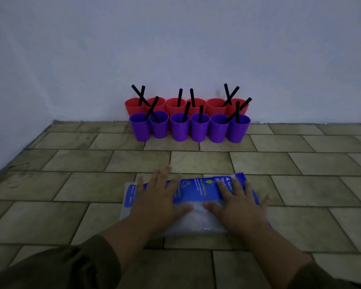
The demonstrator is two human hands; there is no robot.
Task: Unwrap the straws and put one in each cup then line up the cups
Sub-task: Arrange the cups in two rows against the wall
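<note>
Several red cups stand in a row against the wall, with a row of several purple cups touching in front of them. A black straw leans in each cup. Near me on the tiled floor lies a blue and clear plastic packet. My left hand lies flat on its left part, fingers spread and straight. On its right part my right hand presses down flat, also with straight fingers. Both hands are far in front of the cups.
The floor is paved with tan brick-pattern tiles. A pale wall rises right behind the cups, and another wall closes the left side. My dark sleeves show at the bottom corners.
</note>
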